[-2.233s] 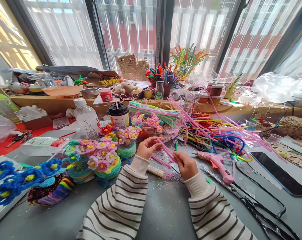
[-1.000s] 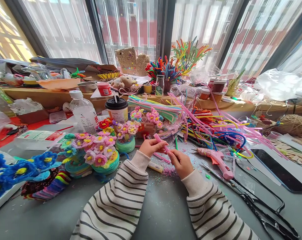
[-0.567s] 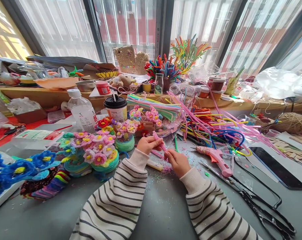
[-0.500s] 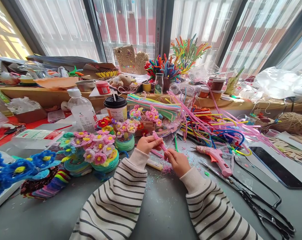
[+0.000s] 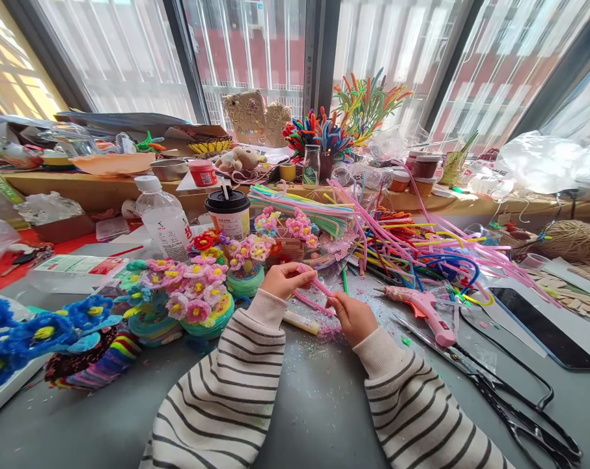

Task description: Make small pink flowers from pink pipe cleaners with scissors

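Observation:
A pink fuzzy pipe cleaner (image 5: 321, 285) is stretched between my two hands above the grey table. My left hand (image 5: 286, 281) pinches its upper left end, where it looks bunched. The fingers of my right hand (image 5: 352, 316) are closed on its lower right end. Another pink strip (image 5: 310, 302) lies just below, its ends partly hidden. Beneath my hands a pale yellow stick (image 5: 301, 322) rests beside a patch of pink fluff and glitter (image 5: 330, 332).
Pots of fuzzy flowers (image 5: 197, 293), a bottle (image 5: 162, 218) and a lidded cup (image 5: 228, 212) stand left. At right lie a pink glue gun (image 5: 429, 311), long scissors (image 5: 490, 384), a phone (image 5: 544, 326) and heaped pipe cleaners (image 5: 422, 244).
My hands have moved slightly apart, my left hand a little left and my right hand a little right. More of the pink pipe cleaner shows between them.

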